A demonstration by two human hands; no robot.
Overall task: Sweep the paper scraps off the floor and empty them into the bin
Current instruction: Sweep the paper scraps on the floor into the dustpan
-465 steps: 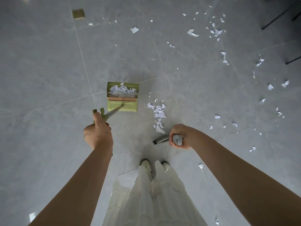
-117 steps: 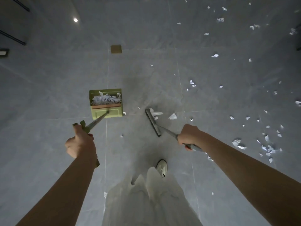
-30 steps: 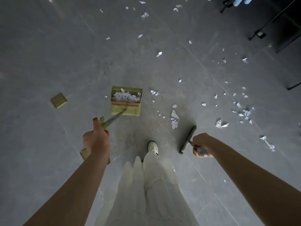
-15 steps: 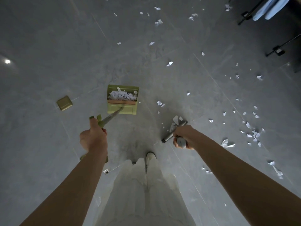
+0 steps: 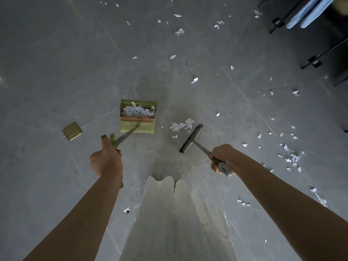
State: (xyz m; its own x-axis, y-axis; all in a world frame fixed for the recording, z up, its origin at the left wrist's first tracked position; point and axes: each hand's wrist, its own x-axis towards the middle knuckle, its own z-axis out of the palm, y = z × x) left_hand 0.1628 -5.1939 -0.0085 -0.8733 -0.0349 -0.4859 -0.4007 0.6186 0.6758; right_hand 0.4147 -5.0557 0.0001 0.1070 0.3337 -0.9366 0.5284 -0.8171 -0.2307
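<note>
A green long-handled dustpan (image 5: 138,127) stands on the grey tiled floor with a heap of white paper scraps (image 5: 138,111) inside. My left hand (image 5: 106,160) grips its handle. My right hand (image 5: 223,159) grips the grey handle of a broom, whose dark head (image 5: 190,138) lies on the floor to the right of the dustpan. A small pile of scraps (image 5: 181,126) lies just left of the broom head, between it and the dustpan. More scraps (image 5: 291,157) are scattered over the floor to the right and ahead. No bin is visible.
A small square brass floor cover (image 5: 72,131) sits left of the dustpan. Black metal furniture legs (image 5: 318,57) and blue fabric (image 5: 308,12) stand at the upper right. A pale long skirt (image 5: 175,223) hangs below between my arms.
The broom head has swung out and left, pushing a few scraps closer to the dustpan. My right hand moved right and back. The dustpan kept its place.
</note>
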